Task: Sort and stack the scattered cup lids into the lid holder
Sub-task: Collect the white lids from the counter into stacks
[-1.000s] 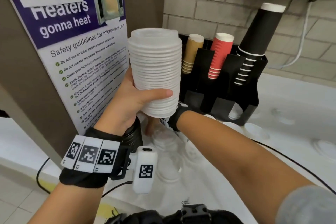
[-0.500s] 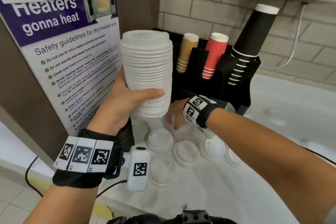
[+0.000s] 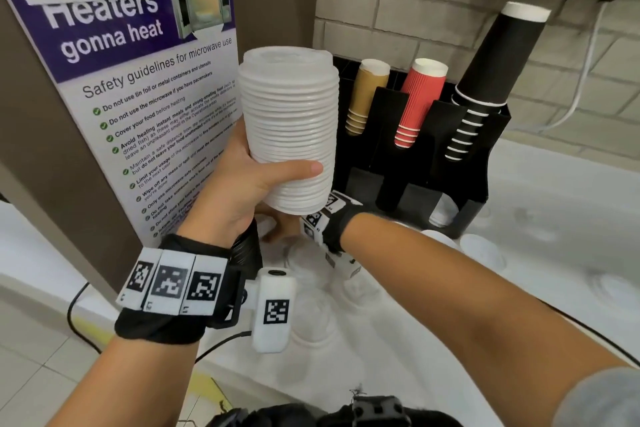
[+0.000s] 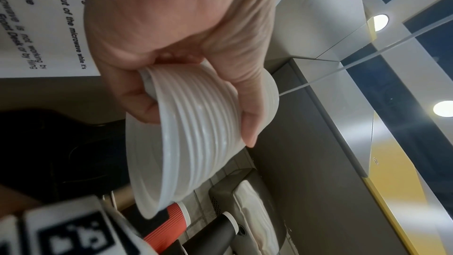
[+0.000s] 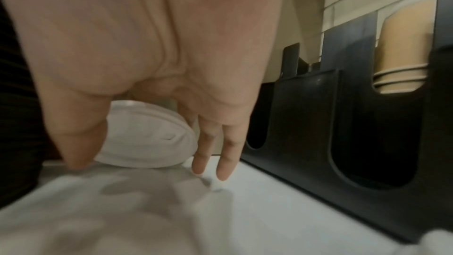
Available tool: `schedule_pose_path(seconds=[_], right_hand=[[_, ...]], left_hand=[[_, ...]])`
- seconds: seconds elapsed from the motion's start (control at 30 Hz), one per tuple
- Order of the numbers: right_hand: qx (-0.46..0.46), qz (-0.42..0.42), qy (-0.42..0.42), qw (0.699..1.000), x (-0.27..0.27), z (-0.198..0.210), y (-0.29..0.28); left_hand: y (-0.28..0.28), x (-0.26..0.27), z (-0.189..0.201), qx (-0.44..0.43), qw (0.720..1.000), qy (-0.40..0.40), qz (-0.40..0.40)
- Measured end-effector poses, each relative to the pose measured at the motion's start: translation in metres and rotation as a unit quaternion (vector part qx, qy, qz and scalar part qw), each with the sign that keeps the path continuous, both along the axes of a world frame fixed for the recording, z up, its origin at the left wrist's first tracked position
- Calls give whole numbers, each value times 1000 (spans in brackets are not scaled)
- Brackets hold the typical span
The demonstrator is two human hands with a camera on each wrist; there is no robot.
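— So which step are you on?

— Gathering. My left hand (image 3: 239, 184) is wrapped around a tall stack of lids (image 3: 291, 128), thumb across the front and fingers curled behind, holding it up in the air in front of the poster (image 3: 138, 80). The stack sits upright, maybe a touch tilted, just left of the black holder (image 3: 485, 191) at the back of the counter (image 3: 554, 218).

— And the other hand?

— My right hand (image 5: 147, 65) is down under the stack, at the counter's back left corner. Its fingers (image 5: 226, 162) are spread and pointing down, tips at or just above the surface, with one loose lid (image 5: 152, 139) lying between thumb and fingers. The fingers aren't clamped on it yet, as far as the wrist view shows.

— Where are the rest?

— More lids (image 3: 485, 250) lie scattered on the counter in front of the holder, and a few white ones seem to sit in its right front slot. Brown cups (image 3: 367, 97), red cups (image 3: 419, 104) and black cups (image 3: 485, 80) fill the back slots.

— Next move?

— I'd say pinch that loose lid by its rim, lift it and seat it against the stack the same way up. It's thin and light, so a careless pinch could flip it. Plenty remains before the stack goes into a slot.
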State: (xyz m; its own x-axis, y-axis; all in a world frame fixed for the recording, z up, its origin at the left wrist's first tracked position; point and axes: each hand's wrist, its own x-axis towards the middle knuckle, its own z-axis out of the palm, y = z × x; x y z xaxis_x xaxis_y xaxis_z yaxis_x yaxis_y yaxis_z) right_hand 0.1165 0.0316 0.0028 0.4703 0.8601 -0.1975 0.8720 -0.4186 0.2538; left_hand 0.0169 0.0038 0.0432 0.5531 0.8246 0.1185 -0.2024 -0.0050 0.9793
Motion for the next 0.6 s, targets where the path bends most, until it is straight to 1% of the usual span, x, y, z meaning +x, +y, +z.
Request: schedule_pose_path(seconds=[0.03,0.07,0.1,0.13,0.17,0.23,0.27,0.3,0.33,0.37,0.4,0.47,0.5,0.53,0.6], right_hand=[[45,146,66,986,29,-10,-8],[35,207,103,972,20,-22,-17],[5,195,195,961,32,-19,-35],[-23,203,228,952,50,-19,-41],[-62,218,208,951,64,-22,-38],[-189,242,135,942,74,-23,-27],[-238,228,116,937,81,-21,-26],[-257,222,98,935,88,-18,-27],[-256,222,82,937,92,-12,-31],[-228,228,90,942,92,-9,-34],[-191,239,125,944,88,-10,-39],[-134,286,204,927,69,-20,-49],[-123,312,219,916,59,-26,-54],[-126,331,214,910,52,-33,-60],[-162,345,161,910,45,-41,-70]], left_hand=[[0,-1,-1,0,1000,3,-2],[1,-1,-2,1,1000,5,-4],[1,-1,-3,2,1000,6,-5],[2,-2,-3,3,1000,7,-3],[3,-2,-3,4,1000,7,0],[4,-2,-2,7,1000,8,4],[5,-3,-1,7,1000,7,4],[5,-2,-1,6,1000,5,6],[5,-2,0,5,1000,3,8],[6,-2,1,5,1000,2,10],[6,-2,1,6,1000,1,10],[7,0,1,9,1000,-1,8],[8,0,1,7,1000,-2,8],[8,1,1,6,1000,-2,8],[10,2,-1,5,1000,-3,7]])
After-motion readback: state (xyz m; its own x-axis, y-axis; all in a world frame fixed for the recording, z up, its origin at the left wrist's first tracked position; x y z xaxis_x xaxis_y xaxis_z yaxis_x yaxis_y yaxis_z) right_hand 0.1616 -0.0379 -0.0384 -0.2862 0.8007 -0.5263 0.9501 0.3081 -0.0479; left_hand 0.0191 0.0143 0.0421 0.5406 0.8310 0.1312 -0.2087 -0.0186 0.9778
